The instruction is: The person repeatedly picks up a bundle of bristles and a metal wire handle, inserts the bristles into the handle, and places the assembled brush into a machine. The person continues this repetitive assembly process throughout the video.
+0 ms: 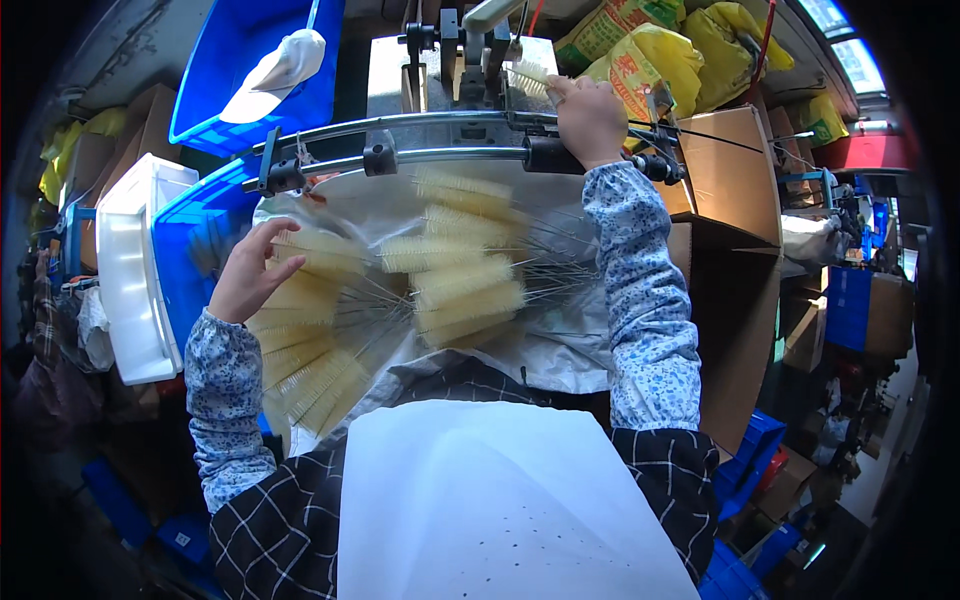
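My right hand (590,115) is closed around one end of a pale-bristled wire brush (526,74), level with the metal machine (470,60) at the far side. Over the left part of a brush pile, my left hand (255,270) has its thumb and fingers apart and grips nothing. Right beside its fingertips is a cream brush head (320,252), slightly blurred. More brushes (465,290) lie in the middle on a whitish sheet (560,345), their thin wire stems pointing right. Another fan of brush heads (315,390) spreads below my left hand, stems to the right.
Metal rails (450,155) cross in front of the machine. To the left stand a blue bin (190,130) with a white cap-like item (285,70) and a white plastic tub (140,270). Cardboard boxes (735,170) flank my right arm; yellow sacks (650,65) sit behind.
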`<state>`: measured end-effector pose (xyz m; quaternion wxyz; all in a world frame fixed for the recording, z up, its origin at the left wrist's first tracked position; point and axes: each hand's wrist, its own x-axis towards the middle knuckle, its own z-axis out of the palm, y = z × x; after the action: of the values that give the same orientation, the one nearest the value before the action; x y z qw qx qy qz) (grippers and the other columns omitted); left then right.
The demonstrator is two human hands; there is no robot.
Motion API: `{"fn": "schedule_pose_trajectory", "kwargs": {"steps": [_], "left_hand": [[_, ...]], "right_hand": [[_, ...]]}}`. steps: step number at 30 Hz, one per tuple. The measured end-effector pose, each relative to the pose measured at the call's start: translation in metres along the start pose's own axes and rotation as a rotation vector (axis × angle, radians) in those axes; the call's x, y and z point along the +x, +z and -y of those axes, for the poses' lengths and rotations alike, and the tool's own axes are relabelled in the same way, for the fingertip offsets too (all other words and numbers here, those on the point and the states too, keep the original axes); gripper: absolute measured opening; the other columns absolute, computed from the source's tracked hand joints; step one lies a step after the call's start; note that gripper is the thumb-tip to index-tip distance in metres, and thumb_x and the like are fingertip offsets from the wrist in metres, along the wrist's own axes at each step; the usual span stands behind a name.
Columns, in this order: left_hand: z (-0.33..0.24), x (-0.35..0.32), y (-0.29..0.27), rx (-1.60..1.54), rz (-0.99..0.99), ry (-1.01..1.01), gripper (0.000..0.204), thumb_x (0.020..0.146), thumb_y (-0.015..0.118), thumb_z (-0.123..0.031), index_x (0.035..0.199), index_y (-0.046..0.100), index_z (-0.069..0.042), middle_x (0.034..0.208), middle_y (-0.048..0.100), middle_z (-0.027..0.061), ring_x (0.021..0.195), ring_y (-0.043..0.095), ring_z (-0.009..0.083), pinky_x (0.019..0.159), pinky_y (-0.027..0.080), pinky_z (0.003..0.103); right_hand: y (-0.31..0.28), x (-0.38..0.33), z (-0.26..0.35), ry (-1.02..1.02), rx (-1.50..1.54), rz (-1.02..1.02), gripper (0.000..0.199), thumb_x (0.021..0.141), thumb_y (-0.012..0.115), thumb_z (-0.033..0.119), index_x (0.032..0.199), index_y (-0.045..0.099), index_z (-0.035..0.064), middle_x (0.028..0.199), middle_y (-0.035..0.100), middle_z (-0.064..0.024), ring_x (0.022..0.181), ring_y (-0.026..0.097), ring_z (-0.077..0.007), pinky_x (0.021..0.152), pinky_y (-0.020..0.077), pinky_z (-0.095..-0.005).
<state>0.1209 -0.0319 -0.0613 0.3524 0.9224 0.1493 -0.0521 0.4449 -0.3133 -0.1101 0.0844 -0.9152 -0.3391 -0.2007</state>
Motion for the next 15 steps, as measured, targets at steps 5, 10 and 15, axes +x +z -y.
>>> {"fn": "schedule_pose_trajectory", "kwargs": {"steps": [5,10,15], "left_hand": [[0.001,-0.001,0.003,-0.164,0.032,-0.026,0.029,0.071,0.06,-0.004,0.098,0.049,-0.005,0.084,0.048,0.0021,0.066,0.042,0.0092,0.066,0.039,0.021],[-0.001,-0.005,-0.005,-0.364,-0.116,0.059,0.025,0.073,0.053,0.0,0.097,0.048,-0.005,0.081,0.045,-0.0005,0.069,0.043,0.0058,0.065,0.039,0.019],[-0.029,-0.022,-0.035,-0.47,-0.351,0.115,0.028,0.074,0.052,0.001,0.101,0.047,-0.004,0.089,0.047,0.0015,0.08,0.047,0.0073,0.074,0.039,0.02]], "right_hand": [[0.003,0.003,-0.002,-0.002,0.048,0.027,0.027,0.077,0.051,0.017,0.101,0.061,0.0255,0.082,0.054,-0.0027,0.083,0.049,-0.0231,0.071,0.0368,-0.0367],[0.007,0.008,-0.007,-0.02,0.056,0.077,0.024,0.081,0.051,0.026,0.103,0.06,0.0266,0.087,0.055,-0.0011,0.088,0.048,-0.0227,0.075,0.0341,-0.0378],[0.028,0.024,-0.014,-0.125,0.019,0.048,0.03,0.083,0.043,0.017,0.105,0.06,0.0291,0.096,0.053,-0.0036,0.098,0.043,-0.0223,0.085,0.0288,-0.0392]]}}
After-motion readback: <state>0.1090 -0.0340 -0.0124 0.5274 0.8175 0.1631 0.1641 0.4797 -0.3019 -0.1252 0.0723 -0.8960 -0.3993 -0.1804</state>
